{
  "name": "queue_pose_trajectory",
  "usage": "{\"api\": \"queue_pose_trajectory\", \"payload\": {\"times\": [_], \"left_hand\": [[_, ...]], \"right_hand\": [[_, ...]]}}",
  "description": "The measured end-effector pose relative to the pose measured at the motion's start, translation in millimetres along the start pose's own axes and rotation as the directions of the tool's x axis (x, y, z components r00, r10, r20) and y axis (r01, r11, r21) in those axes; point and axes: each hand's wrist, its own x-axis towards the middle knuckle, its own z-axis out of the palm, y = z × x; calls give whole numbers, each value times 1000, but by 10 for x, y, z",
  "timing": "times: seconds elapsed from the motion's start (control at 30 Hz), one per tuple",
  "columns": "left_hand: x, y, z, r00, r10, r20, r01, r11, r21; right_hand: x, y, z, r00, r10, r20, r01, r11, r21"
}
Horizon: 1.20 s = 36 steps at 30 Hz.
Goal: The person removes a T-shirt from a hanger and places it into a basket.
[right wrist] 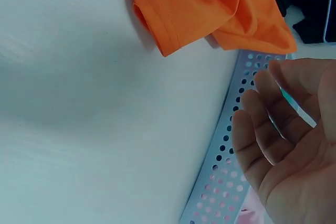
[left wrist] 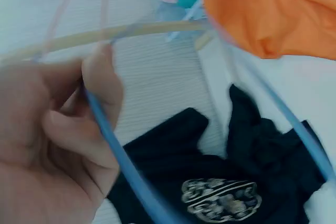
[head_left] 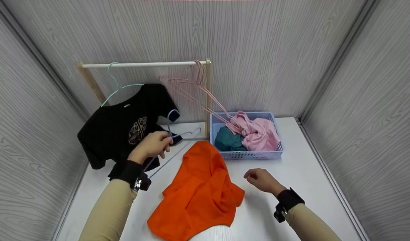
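My left hand (head_left: pixel 153 145) pinches a blue clothes hanger (left wrist: pixel 127 169) by its wire, held up in front of a black T-shirt (head_left: pixel 116 125). A second blue hook (head_left: pixel 196 131) shows just to the right; whether it belongs to another hanger I cannot tell. In the middle of the white table lies a crumpled orange garment (head_left: pixel 200 190). To the right of it, my right hand (head_left: pixel 263 180) hovers above the table with loosely bent fingers (right wrist: pixel 262 140), holding nothing.
A rack with a white rail (head_left: pixel 151 64) stands at the back. The black T-shirt hangs there on a mint-green hanger (head_left: pixel 118 87). Pink hangers (head_left: pixel 200 82) hang at the rail's right end. Beside the rack, a blue basket (head_left: pixel 248 155) holds pink cloth (head_left: pixel 260 134) and teal cloth (head_left: pixel 227 140).
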Motion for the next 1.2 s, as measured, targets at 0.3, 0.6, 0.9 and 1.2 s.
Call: {"api": "queue_pose_trajectory", "payload": {"times": [0.3,0.6,0.9,1.2], "left_hand": [[363,281,35,974,-114,-196,61,965,-257],[701,738,-189,917,-132,-376,-1,942,-334],[957,1004,-340,892,-178,-415,-28,896,-443],[1182,989,-283,936,-221,-274,-3,773,-635]], "right_hand": [[-63,77,-54,998,65,15,-65,997,44],[-139,130,-49,996,87,16,-88,993,78],[-152,146,-30,992,126,26,-128,987,97],[-179,155,44,989,141,49,-146,984,107]]}}
